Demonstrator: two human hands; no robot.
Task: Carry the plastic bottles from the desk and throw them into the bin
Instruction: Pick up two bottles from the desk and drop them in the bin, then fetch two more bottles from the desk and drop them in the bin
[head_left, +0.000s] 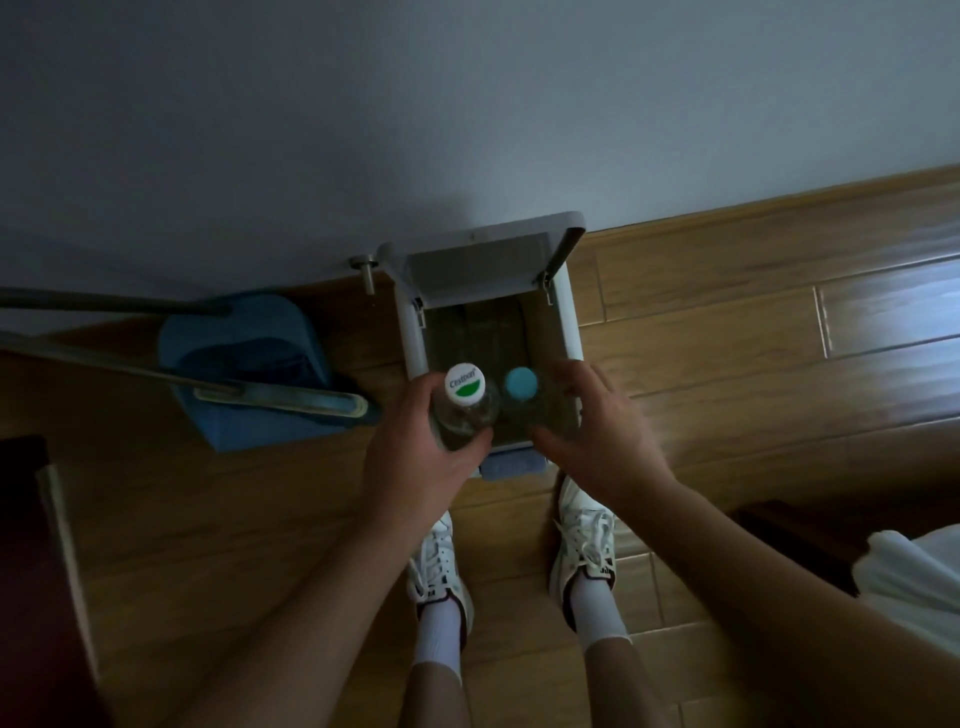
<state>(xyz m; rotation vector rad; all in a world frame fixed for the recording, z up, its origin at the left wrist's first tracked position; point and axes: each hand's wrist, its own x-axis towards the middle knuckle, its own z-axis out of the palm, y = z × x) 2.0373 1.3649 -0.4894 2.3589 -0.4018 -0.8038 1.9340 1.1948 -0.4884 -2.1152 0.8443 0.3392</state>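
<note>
Standing at mid-frame, a person faces a white bin (569, 317) set against the wall, its lid (478, 267) raised. At the left, a blue dustpan (244, 364) lies on the wood floor with long handles crossing it. The left hand (415, 452) grips a clear green-cap bottle (464, 402) upright, fingers and thumb curled round its body, above the bin's near left corner. Just beside it to the right, a blue-cap bottle (521, 384) stands upright over the bin's opening. The right hand (602, 436) is blurred, with thumb and fingers spread wide apart at the bin's near right corner; whether it touches that bottle cannot be told. Below the hands, two white shoes (584, 540) stand before the bin.
</note>
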